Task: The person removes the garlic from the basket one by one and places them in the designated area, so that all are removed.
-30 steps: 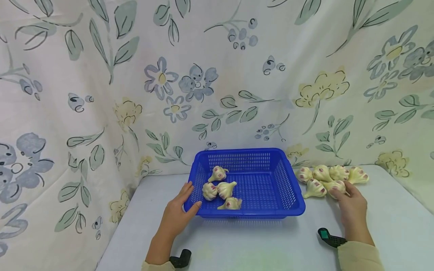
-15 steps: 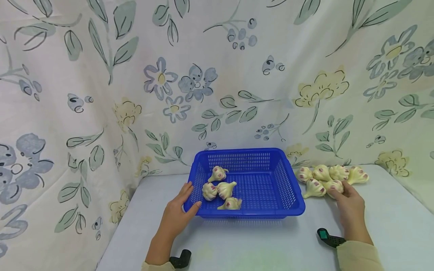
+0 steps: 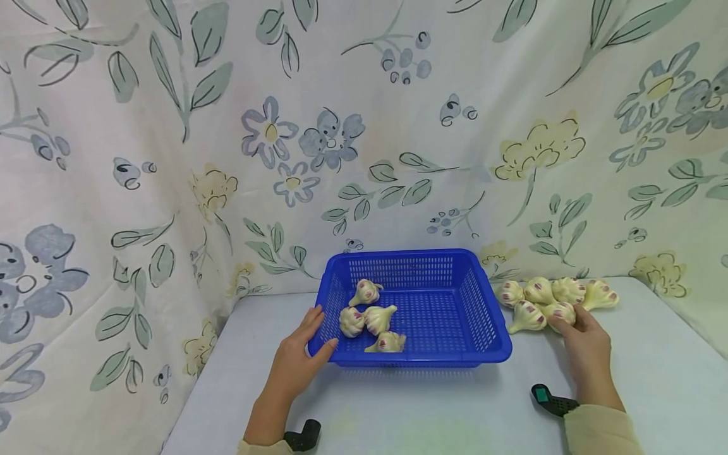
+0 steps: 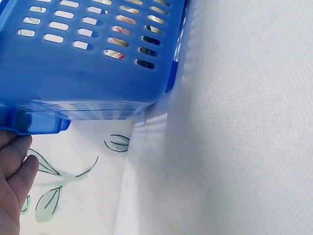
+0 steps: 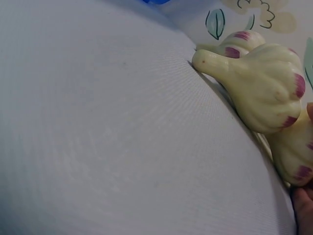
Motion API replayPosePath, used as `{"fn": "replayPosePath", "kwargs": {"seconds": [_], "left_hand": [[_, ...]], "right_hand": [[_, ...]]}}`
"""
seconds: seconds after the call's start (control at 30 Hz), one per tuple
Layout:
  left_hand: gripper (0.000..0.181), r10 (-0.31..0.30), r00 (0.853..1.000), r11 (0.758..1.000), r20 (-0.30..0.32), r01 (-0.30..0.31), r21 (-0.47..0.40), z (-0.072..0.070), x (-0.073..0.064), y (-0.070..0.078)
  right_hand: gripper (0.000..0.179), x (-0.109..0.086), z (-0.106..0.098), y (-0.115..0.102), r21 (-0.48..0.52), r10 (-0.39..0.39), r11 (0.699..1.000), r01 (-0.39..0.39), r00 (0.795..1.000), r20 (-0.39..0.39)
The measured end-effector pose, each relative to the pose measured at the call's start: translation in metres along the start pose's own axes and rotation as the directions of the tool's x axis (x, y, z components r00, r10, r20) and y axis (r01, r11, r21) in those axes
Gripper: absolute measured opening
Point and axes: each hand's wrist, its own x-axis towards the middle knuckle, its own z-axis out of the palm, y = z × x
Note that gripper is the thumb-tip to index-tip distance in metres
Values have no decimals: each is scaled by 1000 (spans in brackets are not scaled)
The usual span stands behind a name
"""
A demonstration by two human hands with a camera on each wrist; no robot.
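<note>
A blue plastic basket [image 3: 421, 357] stands on the white table with several garlic bulbs in its left part, one being the garlic bulb [image 3: 364, 291] at the back. My left hand [image 3: 297, 357] rests at the basket's left front corner, fingers fairly straight against the outer rim and thumb at the corner. In the left wrist view its fingers [image 4: 22, 161] touch the rim from below. My right hand [image 3: 589, 351] pinches a garlic bulb [image 3: 562, 313] at the near side of a garlic pile, thumb and fingers around it. Another bulb [image 5: 269, 88] lies beside it in the right wrist view.
Several other garlic bulbs, such as the far-right bulb [image 3: 601, 294], lie close together right of the basket. A flower-printed curtain [image 3: 364, 126] hangs behind and left of the white table [image 3: 432, 411]. Dark devices [image 3: 554, 401] are worn at both wrists.
My right hand has shifted slightly left, and the garlic bulb at its fingers has moved a little left with it, then stayed almost still. The left hand and basket have not visibly moved.
</note>
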Motion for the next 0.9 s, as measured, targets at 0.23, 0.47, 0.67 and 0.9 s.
{"fn": "replayPosePath", "kwargs": {"seconds": [0.23,0.47,0.67,0.9], "left_hand": [[67,-3,1000,1000,2,3,0,0,0,-1],[67,3,1000,1000,-3,-3,-5,1,0,0],[66,7,1000,1000,-7,-7,2,1,-1,0],[67,3,1000,1000,0,-3,3,0,0,0]], "right_hand": [[86,0,0,1,3,4,1000,-4,1000,2],[86,1,0,2,-2,3,1000,-3,1000,-4],[87,0,0,2,-2,1,1000,-1,1000,-7],[87,1,0,2,-12,-13,1000,13,1000,-5]]}}
